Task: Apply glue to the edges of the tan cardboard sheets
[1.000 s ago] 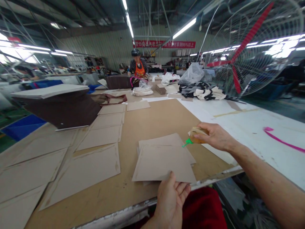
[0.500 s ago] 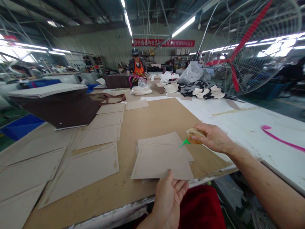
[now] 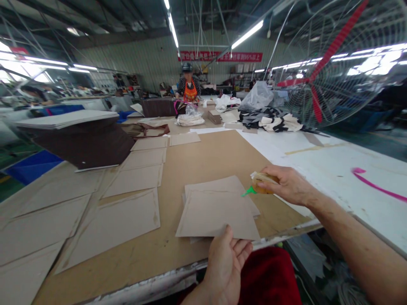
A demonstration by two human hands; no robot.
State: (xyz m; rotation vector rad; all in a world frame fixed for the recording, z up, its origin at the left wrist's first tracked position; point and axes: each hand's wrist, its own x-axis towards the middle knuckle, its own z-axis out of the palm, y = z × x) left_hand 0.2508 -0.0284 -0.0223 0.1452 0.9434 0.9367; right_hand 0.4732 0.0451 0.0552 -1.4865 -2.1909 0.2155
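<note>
My right hand [image 3: 282, 183] is wrapped round a yellowish glue bottle [image 3: 264, 184], whose green nozzle [image 3: 249, 191] points down-left at the upper right edge of the top beige panel [image 3: 216, 214]. Further panels [image 3: 219, 184] lie under that one, fanned out a little. My left hand [image 3: 227, 262] grips the panel's near edge, thumb on top and fingers beneath. Left of the stack, several beige panels [image 3: 114, 224] lie overlapping in rows, with yellowish streaks along their edges.
The brown board [image 3: 203, 156] covers the near table. A dark brown stack [image 3: 82, 140] stands at the left, above a blue bin [image 3: 32, 165]. Black and white fabric pieces [image 3: 270, 119] lie further back. A person in an orange apron [image 3: 190, 90] is across the table; a fan [image 3: 311, 80] stands right.
The whole view has shifted slightly. Both hands keep the same hold, and the nozzle remains near the top panel's upper right edge.
</note>
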